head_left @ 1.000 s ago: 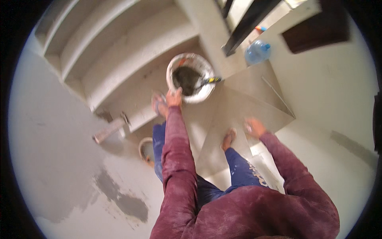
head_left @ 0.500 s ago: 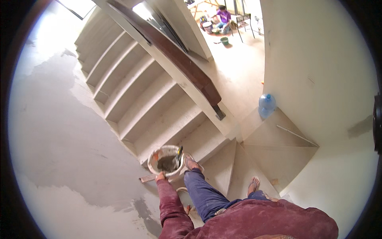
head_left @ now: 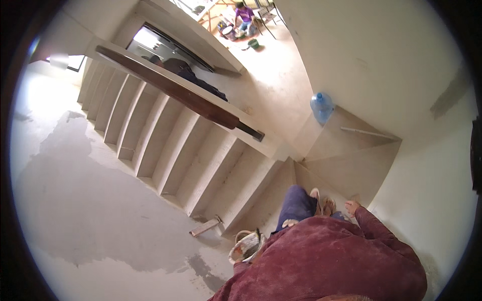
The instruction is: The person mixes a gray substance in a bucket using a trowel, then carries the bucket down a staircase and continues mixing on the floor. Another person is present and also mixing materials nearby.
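A white, mortar-smeared bucket (head_left: 246,247) hangs beside my left hip, its handle loop lying over the rim. A dark tool handle (head_left: 258,234) sticks up inside it. My left hand (head_left: 242,262) is closed at the bucket's near rim, mostly hidden by the bucket and my maroon sleeve. My right hand (head_left: 353,206) is held out to the right, close to the cream wall; its fingers are loosely apart and nothing shows in them. A flat wooden piece (head_left: 205,227) with a short crosspiece lies at the left end of a step, beyond the bucket.
Curving stairs (head_left: 165,135) run to the upper left beside a brown handrail (head_left: 175,95). Patchy grey plaster (head_left: 100,200) covers the left wall. A blue water bottle (head_left: 321,106) and a thin strip (head_left: 369,133) lie right. Far off, a person in purple (head_left: 245,15) sits near buckets.
The bucket has come back from the step to my left hip. My right hand has come into view. My feet are now close together, and the view has turned.
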Available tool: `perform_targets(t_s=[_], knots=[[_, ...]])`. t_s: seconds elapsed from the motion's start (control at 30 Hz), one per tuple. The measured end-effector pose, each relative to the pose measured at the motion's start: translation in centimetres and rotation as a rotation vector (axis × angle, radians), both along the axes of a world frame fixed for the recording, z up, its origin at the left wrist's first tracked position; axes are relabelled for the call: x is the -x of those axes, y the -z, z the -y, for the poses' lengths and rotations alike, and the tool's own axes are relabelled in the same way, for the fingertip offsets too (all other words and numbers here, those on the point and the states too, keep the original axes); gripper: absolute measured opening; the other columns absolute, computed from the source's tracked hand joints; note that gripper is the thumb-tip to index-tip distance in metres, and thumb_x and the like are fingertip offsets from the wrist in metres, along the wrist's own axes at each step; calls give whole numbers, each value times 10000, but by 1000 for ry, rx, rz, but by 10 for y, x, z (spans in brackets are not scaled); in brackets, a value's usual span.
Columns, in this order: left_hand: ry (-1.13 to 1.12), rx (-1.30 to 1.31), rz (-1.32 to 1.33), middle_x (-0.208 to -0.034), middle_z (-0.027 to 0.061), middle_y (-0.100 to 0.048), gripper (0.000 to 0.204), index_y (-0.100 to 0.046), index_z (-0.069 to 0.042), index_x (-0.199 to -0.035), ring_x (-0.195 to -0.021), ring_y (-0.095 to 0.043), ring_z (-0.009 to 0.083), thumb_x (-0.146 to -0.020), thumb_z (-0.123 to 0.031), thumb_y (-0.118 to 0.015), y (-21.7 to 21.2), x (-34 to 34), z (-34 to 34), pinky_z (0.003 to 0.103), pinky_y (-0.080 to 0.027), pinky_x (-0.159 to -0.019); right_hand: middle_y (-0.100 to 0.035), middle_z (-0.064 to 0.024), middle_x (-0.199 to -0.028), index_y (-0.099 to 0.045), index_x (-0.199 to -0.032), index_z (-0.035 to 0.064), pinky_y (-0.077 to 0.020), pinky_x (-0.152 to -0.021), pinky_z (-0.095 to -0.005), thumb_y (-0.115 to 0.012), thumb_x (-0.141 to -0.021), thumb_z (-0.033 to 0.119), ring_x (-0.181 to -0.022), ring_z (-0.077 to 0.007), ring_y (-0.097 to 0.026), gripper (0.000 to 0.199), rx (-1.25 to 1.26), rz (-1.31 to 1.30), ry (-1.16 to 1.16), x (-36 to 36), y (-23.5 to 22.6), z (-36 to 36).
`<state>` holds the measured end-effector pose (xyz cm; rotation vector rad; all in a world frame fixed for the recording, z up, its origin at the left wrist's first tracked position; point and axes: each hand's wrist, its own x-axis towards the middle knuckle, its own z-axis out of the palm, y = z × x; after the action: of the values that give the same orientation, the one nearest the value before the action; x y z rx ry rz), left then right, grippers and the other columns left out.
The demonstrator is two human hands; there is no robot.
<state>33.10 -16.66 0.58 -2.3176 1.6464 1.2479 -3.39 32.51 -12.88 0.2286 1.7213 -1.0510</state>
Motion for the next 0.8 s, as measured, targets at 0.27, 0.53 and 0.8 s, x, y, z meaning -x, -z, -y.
perform_targets(t_s=[0.27, 0.53, 0.8], knots=[[46, -119, -192, -851, 132, -608, 293, -580, -52, -947, -836, -582, 255, -783, -277, -489, 47, 25, -3, 367, -440, -734, -637, -135, -841, -648, -897, 90, -467, -668, -365, -438, -803, 475, -765, -259, -605, 448, -133, -194, -429, -87, -8, 5], [104, -236, -118, -825, 131, -607, 267, -577, -49, -937, -827, -584, 267, -811, -245, -446, 60, 61, 17, 368, -439, -719, -609, -188, -896, -634, -926, 108, -445, -713, -408, -418, -819, 482, -870, -326, -580, 445, -318, -211, -398, 32, -63, 3], [285, -296, -180, -798, 131, -606, 254, -574, -46, -927, -819, -587, 279, -839, -213, -404, 137, 97, 17, 369, -438, -704, -607, -173, -615, -649, -684, 12, -425, -552, -406, -499, -777, 518, -533, -311, -540, 536, -364, -379, -345, 43, -92, 19]])
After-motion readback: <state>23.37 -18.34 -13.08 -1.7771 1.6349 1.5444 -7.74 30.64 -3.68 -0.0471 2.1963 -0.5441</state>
